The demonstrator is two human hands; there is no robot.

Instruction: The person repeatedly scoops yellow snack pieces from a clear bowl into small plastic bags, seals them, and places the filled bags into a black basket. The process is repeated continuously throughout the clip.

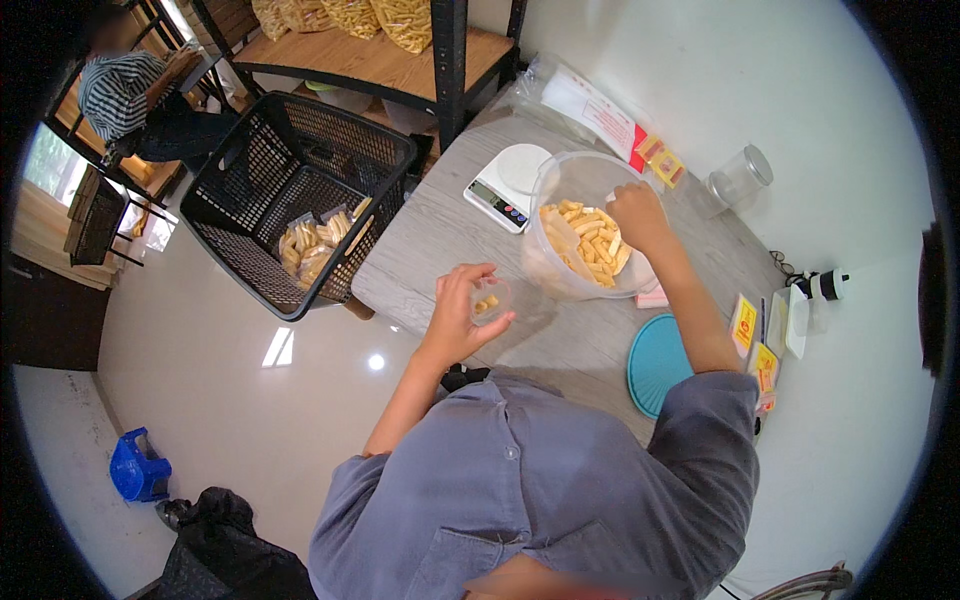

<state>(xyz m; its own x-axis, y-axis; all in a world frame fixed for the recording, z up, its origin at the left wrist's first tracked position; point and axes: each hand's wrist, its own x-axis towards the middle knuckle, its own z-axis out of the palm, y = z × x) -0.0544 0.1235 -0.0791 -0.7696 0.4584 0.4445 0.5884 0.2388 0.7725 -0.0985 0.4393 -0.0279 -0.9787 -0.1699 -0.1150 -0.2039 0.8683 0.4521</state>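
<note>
My left hand point(463, 309) holds a small clear plastic cup point(501, 294) between thumb and fingers. A few pale yellow snack pieces point(486, 304) lie inside it. My right hand point(637, 214) is over the far right part of a large translucent plastic tub point(549, 279), fingers curled. Whether anything is between those fingers is hidden. Stick-shaped snacks point(600, 247) lie in the tub. A translucent piece of plastic, perhaps a scoop point(566, 244), rests at their left side. A white digital kitchen scale point(491, 184) stands left of the tub.
On the grey wood-grain table point(420, 247) lie a turquoise lid point(660, 367), plastic packaging point(592, 105), yellow labels point(745, 324) and a clear jar point(739, 180). A black plastic basket point(300, 161) with bagged snacks point(319, 244) stands left. A seated person point(124, 101) is beyond it, beside shelving point(450, 67).
</note>
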